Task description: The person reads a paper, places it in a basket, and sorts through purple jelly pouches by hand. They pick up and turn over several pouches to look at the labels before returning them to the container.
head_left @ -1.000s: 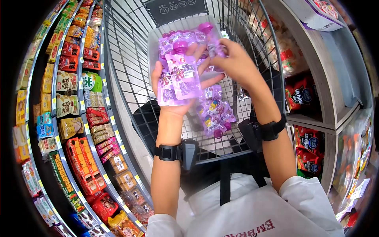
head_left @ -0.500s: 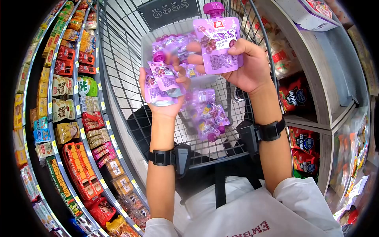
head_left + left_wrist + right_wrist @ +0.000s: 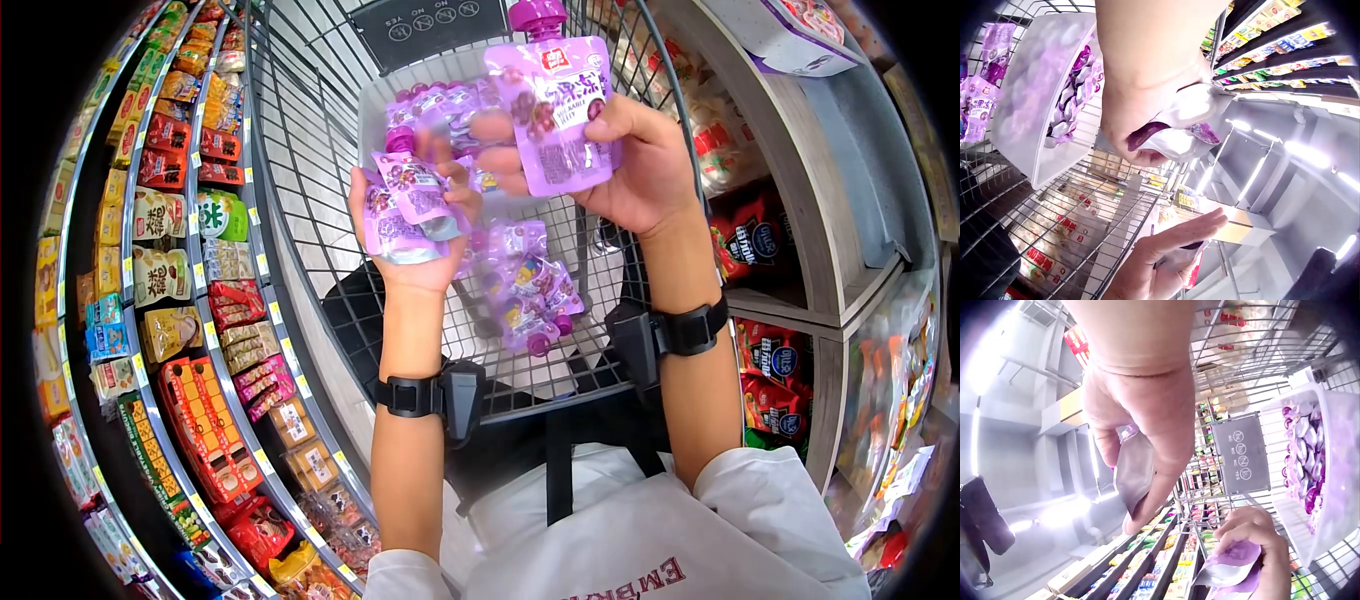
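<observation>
The left hand (image 3: 425, 262) held a small stack of purple pouches (image 3: 405, 205), its fingers curled round them above the cart (image 3: 300, 160). The right hand (image 3: 645, 165) pinched a single jelly pouch (image 3: 562, 120) between thumb and fingers, keeping it upright with its purple cap (image 3: 538, 18) at the top; its printed front showed in the head view. This pouch was higher and to the right of the stack, apart from it. Below the hands, a translucent tub (image 3: 372, 125) filled with similar pouches (image 3: 1302, 450) stood toward the cart's far edge, and a loose pile (image 3: 530, 290) lay on the wire bottom toward the near edge.
</observation>
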`<state>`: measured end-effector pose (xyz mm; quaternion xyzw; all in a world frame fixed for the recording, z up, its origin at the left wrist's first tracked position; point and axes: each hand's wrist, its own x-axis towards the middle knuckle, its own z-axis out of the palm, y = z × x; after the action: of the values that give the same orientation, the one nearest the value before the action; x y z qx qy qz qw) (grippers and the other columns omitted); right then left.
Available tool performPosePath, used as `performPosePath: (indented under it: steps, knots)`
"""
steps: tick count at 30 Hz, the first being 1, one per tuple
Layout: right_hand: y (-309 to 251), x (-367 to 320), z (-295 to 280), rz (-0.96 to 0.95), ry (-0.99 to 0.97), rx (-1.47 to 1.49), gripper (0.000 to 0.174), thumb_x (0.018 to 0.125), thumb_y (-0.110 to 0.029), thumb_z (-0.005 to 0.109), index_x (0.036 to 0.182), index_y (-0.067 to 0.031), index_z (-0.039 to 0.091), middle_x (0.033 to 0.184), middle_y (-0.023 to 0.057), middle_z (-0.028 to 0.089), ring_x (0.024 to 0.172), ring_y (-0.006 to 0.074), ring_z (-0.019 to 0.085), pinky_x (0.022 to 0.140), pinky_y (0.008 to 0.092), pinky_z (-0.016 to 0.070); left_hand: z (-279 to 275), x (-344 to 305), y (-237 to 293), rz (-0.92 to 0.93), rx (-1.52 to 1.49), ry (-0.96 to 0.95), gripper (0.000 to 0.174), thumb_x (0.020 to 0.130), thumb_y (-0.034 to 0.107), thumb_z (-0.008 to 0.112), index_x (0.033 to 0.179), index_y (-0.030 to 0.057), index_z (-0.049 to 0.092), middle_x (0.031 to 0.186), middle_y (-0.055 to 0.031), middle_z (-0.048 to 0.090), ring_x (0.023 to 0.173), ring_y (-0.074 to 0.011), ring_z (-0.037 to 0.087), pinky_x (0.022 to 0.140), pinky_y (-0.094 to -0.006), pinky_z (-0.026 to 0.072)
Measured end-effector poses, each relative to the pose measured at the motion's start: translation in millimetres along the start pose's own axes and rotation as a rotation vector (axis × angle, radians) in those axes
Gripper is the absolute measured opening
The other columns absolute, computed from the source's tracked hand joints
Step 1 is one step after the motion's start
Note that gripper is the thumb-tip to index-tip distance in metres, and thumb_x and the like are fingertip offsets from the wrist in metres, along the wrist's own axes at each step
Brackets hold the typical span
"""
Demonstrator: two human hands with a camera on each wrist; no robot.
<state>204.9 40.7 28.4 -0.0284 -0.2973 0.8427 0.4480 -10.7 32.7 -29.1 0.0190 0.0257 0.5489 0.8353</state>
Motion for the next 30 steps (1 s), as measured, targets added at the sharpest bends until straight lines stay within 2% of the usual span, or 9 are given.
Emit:
performPosePath:
  steps: [4, 6, 10, 13, 18, 22, 23, 27, 30]
  knots:
    - [-8, -9, -13, -0.029, -0.346, -0.442, 0.054, 0.096, -0.038, 0.048, 0.126, 0.0055, 0.055, 0.125, 0.0209, 0.059, 0.116, 0.0280, 0.058, 0.100, 0.0415, 0.0450, -1, 1, 5, 0.193, 0.123, 0.268, 0.058, 0.087, 0.052, 0.057, 0.118, 0.0031, 0.057, 0.106, -0.0115, 0.060, 0.092, -0.0216, 0.055, 0.076, -0.0354, 0.0446]
    - [-10, -7, -7, 0.044, -0.248, -0.442, 0.056, 0.095, -0.043, 0.050, 0.124, 0.0046, 0.057, 0.122, 0.0192, 0.061, 0.114, 0.0252, 0.059, 0.096, 0.0398, 0.0469, -15, 2, 17, 0.138, 0.152, 0.130, 0.057, 0.086, 0.052, 0.059, 0.113, 0.0027, 0.059, 0.104, -0.0104, 0.061, 0.097, -0.0226, 0.057, 0.085, -0.0397, 0.0464]
    - [11, 8, -4, -0.062, 0.090, -0.813, 0.068, 0.091, -0.054, 0.054, 0.130, 0.0009, 0.052, 0.124, 0.0201, 0.059, 0.117, 0.0279, 0.057, 0.096, 0.0420, 0.0464, -15, 5, 8, 0.214, 0.294, 0.242, 0.053, 0.089, 0.053, 0.058, 0.110, 0.0039, 0.060, 0.102, -0.0095, 0.063, 0.090, -0.0218, 0.061, 0.084, -0.0418, 0.0472]
    - [35, 13, -5, 0.174, 0.411, -0.949, 0.056, 0.084, -0.028, 0.072, 0.130, -0.0022, 0.053, 0.113, 0.0142, 0.062, 0.103, 0.0191, 0.059, 0.086, 0.0341, 0.0498, 5, 3, -11, 0.197, 0.425, 0.284, 0.048, 0.090, 0.050, 0.061, 0.110, 0.0059, 0.059, 0.102, -0.0087, 0.064, 0.091, -0.0185, 0.062, 0.083, -0.0338, 0.0477]
    - [39, 12, -20, 0.109, 0.518, -1.247, 0.051, 0.083, -0.016, 0.069, 0.128, 0.0027, 0.054, 0.110, 0.0141, 0.063, 0.099, 0.0161, 0.060, 0.081, 0.0317, 0.0517, 22, 1, -22, 0.211, 0.574, 0.298, 0.046, 0.086, 0.040, 0.068, 0.116, 0.0076, 0.057, 0.109, -0.0072, 0.062, 0.094, -0.0124, 0.059, 0.084, -0.0248, 0.0479]
    - [29, 15, -10, 0.086, 0.612, -0.996, 0.051, 0.085, -0.017, 0.068, 0.127, 0.0069, 0.055, 0.106, 0.0130, 0.065, 0.089, 0.0141, 0.063, 0.071, 0.0271, 0.0535, 8, 3, -14, 0.147, 0.594, 0.325, 0.080, 0.083, 0.061, 0.052, 0.140, 0.0046, 0.043, 0.125, -0.0129, 0.054, 0.100, -0.0223, 0.054, 0.089, -0.0380, 0.0457]
    - [28, 15, -4, 0.074, 0.513, -0.922, 0.046, 0.086, -0.019, 0.068, 0.123, 0.0064, 0.058, 0.105, 0.0121, 0.066, 0.088, 0.0134, 0.063, 0.072, 0.0268, 0.0531, 8, 1, -11, 0.115, 0.637, 0.249, 0.089, 0.081, 0.066, 0.045, 0.144, 0.0027, 0.036, 0.140, -0.0170, 0.043, 0.121, -0.0292, 0.048, 0.103, -0.0480, 0.0376]
    - [34, 18, -4, 0.108, 0.295, -0.944, 0.029, 0.087, -0.017, 0.069, 0.110, 0.0009, 0.068, 0.096, 0.0078, 0.068, 0.084, 0.0119, 0.062, 0.074, 0.0255, 0.0511, 11, 0, -14, 0.099, 0.418, 0.069, 0.094, 0.082, 0.065, 0.043, 0.147, 0.0002, 0.025, 0.153, -0.0179, 0.029, 0.139, -0.0317, 0.032, 0.110, -0.0470, 0.0315]
    - [55, 19, -16, -0.014, 0.310, -1.114, 0.032, 0.081, -0.017, 0.076, 0.105, 0.0013, 0.066, 0.091, 0.0082, 0.066, 0.083, 0.0113, 0.060, 0.074, 0.0261, 0.0500, 12, 1, -13, 0.127, 0.296, -0.054, 0.082, 0.088, 0.059, 0.039, 0.144, -0.0005, 0.032, 0.149, -0.0212, 0.035, 0.134, -0.0354, 0.038, 0.110, -0.0478, 0.0318]
